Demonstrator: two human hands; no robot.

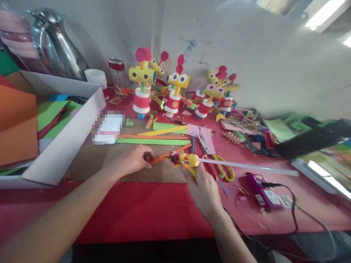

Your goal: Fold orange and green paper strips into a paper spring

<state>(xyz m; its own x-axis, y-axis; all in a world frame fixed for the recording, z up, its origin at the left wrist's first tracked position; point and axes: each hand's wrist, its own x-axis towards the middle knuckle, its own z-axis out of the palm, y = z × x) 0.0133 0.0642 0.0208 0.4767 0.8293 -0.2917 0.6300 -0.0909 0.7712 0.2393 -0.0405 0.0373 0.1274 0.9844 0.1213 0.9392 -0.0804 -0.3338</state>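
Note:
My left hand (136, 159) is closed in a pinch on one end of an orange paper strip (170, 153) that lies over a brown cardboard sheet (109, 160). My right hand (203, 190) grips a yellow hot glue gun (189, 160), its nozzle touching the strip near the middle. A long white glue stick (246, 166) sticks out of the gun's back toward the right. The gun's cord runs to a purple power strip (261, 193).
Yellow-handled scissors (219, 160), green, yellow and orange paper strips (153, 140) and a pink sheet (204, 137) lie behind the hands. Several paper-roll figures (175, 91) stand at the wall. A white box (65, 142) of coloured paper sits left, a steel jug (59, 47) behind it.

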